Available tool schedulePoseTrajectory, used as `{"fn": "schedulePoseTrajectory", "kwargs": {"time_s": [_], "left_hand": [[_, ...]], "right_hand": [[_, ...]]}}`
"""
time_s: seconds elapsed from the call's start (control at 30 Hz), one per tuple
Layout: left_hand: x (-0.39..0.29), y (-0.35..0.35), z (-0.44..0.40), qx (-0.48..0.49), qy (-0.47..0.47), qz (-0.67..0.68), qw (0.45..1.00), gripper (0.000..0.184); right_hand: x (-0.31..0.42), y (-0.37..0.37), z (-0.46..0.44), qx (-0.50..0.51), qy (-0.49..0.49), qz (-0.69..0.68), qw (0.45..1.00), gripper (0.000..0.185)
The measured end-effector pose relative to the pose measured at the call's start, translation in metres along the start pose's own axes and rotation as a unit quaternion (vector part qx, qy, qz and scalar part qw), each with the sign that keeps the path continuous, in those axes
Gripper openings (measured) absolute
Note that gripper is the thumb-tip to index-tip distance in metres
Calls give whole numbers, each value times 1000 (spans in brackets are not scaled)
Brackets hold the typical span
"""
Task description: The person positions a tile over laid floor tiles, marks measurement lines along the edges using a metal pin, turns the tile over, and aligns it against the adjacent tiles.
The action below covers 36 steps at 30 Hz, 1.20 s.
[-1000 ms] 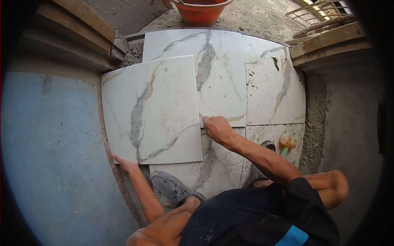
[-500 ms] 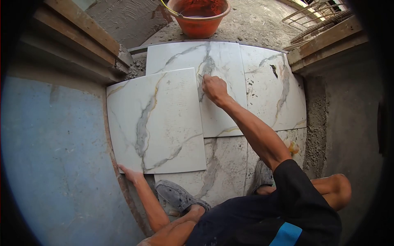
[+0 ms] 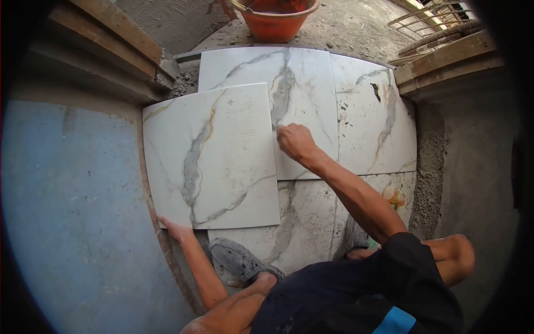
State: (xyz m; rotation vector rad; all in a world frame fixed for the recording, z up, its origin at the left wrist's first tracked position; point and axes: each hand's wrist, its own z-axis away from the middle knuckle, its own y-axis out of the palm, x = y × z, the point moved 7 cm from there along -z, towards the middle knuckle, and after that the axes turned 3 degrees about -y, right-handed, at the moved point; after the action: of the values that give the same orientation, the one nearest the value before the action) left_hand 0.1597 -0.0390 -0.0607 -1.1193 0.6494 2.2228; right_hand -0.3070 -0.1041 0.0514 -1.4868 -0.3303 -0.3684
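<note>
Marble-look tile [image 3: 228, 161] sits left of centre in frame, overlapping the upper-middle tile [image 3: 314, 94]. Likely heavy, stiff, brittle, slick-faced; best held by opposite edges. Left hand [image 3: 178, 230] at its lower-left corner, fingertips hidden, can't tell if clamped. Right hand [image 3: 295, 141] by its right edge, fingers curled together, contents unclear. Flat, squarish, grey-gold veined; gritty strip [image 3: 429, 167] at frame right.
</note>
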Motion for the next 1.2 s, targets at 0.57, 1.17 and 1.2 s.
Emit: {"fn": "schedulePoseTrajectory", "kwargs": {"time_s": [0.57,1.17,1.2], "left_hand": [[-5,0,11,-34,7,63,997,76],[-34,-17,59,117,1,-28,993,64],[-36,-17,63,125,-1,-28,992,64]], "right_hand": [[49,62,131,-108,335,-339,872,31],[146,-99,115,-34,-11,-444,895,20],[166,-114,113,-62,-101,-424,898,17]]}}
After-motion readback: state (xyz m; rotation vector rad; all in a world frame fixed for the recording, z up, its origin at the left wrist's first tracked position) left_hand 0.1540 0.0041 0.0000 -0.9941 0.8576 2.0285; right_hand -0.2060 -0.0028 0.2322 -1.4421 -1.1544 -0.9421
